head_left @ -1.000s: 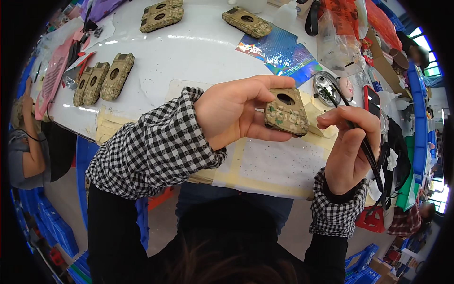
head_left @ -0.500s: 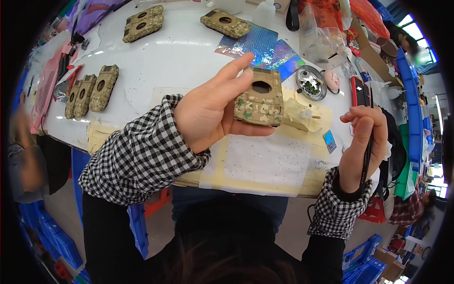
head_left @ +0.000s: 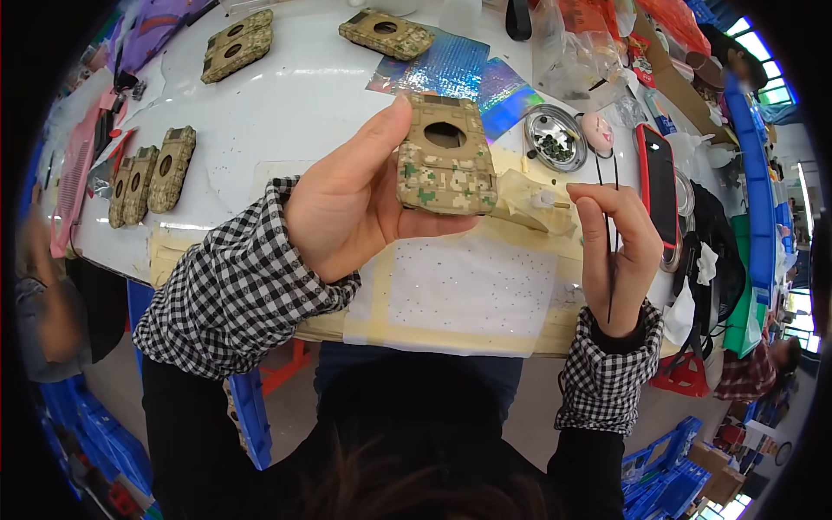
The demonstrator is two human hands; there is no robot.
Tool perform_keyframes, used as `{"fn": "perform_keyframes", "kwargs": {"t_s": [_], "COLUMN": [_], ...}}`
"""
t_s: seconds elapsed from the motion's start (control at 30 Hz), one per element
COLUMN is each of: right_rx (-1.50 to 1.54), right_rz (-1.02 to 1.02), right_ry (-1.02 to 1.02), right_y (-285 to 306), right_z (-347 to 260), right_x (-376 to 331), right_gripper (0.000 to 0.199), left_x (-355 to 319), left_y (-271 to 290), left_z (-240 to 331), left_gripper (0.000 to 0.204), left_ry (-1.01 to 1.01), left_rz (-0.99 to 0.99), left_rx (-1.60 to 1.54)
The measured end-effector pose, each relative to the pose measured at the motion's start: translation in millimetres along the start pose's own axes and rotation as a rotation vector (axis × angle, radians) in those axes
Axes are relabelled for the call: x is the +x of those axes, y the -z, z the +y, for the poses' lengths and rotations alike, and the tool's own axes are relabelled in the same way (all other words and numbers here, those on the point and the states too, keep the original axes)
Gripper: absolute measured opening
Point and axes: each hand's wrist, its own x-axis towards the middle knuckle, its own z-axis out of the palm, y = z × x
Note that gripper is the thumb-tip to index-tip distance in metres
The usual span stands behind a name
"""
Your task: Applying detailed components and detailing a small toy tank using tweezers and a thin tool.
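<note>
My left hand (head_left: 351, 204) holds up a tan phone case (head_left: 445, 156) with a green camouflage pattern and a round hole near its top, its face turned toward me above the table. My right hand (head_left: 616, 251) is off to the right of the case, pinching thin black tweezers (head_left: 610, 260) that run down through the closed fingers. Under both hands lies a white sheet (head_left: 468, 290) speckled with tiny dark dots, set on yellowish paper.
More camouflage cases lie at the left (head_left: 156, 171), top left (head_left: 236, 45) and top middle (head_left: 386, 33). A round metal dish (head_left: 555, 137) of small dark beads, shiny blue foil (head_left: 451, 65) and a red phone (head_left: 659, 184) sit beyond my hands. Another person (head_left: 43, 295) is at far left.
My left hand has lifted the case higher and turned its face to me. My right hand with the tweezers has drawn away from the case to the right.
</note>
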Motion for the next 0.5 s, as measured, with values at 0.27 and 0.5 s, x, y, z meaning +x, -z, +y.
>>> {"fn": "perform_keyframes", "kwargs": {"t_s": [0.27,0.5], "right_rx": [-0.045,-0.066], "right_rz": [0.004,0.004], "right_ry": [0.079,0.050], "right_y": [-4.0,-5.5], "right_z": [-1.2,-0.9], "right_x": [-2.0,-3.4], "right_gripper": [0.016,0.017], "left_x": [1.6,2.2], "left_y": [3.0,3.9], "left_z": [-10.7,-12.6], "left_gripper": [0.051,0.047], "left_ry": [0.027,0.085], "left_rz": [0.049,0.081], "left_rx": [-0.040,-0.095]}}
